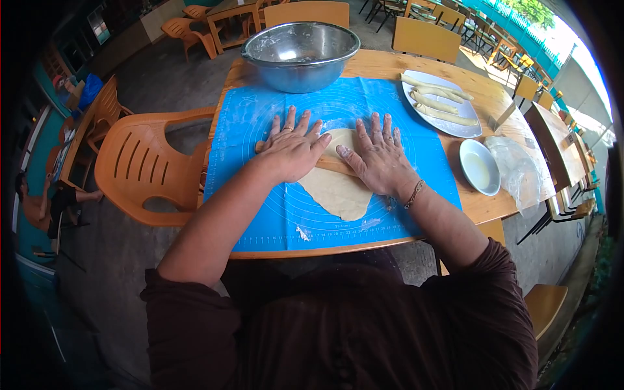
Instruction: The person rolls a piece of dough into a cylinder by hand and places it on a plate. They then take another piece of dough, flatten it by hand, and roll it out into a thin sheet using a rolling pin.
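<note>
A flat sheet of dough (pixel 339 194) lies on a blue silicone mat (pixel 273 224) marked with circles and a ruler edge. Across the dough runs a wooden rolling pin (pixel 333 165), mostly covered by my hands. My left hand (pixel 290 151) presses flat on its left part, fingers stretched forward and apart, a ring on one finger. On the right part rests my right hand (pixel 382 159), its floury fingers spread as well, thumb pointing toward the pin's middle. Neither hand is wrapped around the pin.
A large steel bowl (pixel 296 71) stands at the table's far edge. To the right are a white plate (pixel 455 129) with several rolled dough strips (pixel 442 94), a small white bowl (pixel 480 168) and a clear plastic bag (pixel 515 166). An orange chair (pixel 146 162) stands left.
</note>
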A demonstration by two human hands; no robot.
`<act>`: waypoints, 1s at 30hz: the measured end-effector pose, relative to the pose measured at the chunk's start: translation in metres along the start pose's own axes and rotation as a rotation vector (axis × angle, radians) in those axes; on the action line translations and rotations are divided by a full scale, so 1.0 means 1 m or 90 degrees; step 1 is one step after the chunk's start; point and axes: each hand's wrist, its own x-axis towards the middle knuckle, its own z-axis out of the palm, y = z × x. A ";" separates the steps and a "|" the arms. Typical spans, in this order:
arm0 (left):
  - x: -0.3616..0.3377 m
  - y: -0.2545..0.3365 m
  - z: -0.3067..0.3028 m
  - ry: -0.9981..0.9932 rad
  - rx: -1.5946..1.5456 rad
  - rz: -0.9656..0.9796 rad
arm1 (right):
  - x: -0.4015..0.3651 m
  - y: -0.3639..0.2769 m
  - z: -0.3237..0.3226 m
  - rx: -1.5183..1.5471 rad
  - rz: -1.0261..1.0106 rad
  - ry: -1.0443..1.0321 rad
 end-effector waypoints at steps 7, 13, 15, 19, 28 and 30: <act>-0.043 -0.003 0.006 0.029 -0.021 0.034 | -0.034 -0.017 0.008 0.023 -0.045 0.080; -0.067 -0.010 0.012 0.043 -0.041 0.081 | -0.051 -0.026 0.008 0.016 -0.084 0.078; -0.077 -0.007 0.009 0.050 -0.046 0.080 | -0.055 -0.028 0.008 0.002 -0.103 0.085; -0.097 -0.013 0.023 0.113 -0.016 0.124 | -0.072 -0.033 0.010 0.018 -0.163 0.113; -0.159 -0.004 0.027 0.128 0.016 0.177 | -0.108 -0.041 0.002 0.006 -0.275 0.140; -0.171 0.002 0.025 0.114 0.015 0.172 | -0.114 -0.041 -0.002 0.013 -0.312 0.109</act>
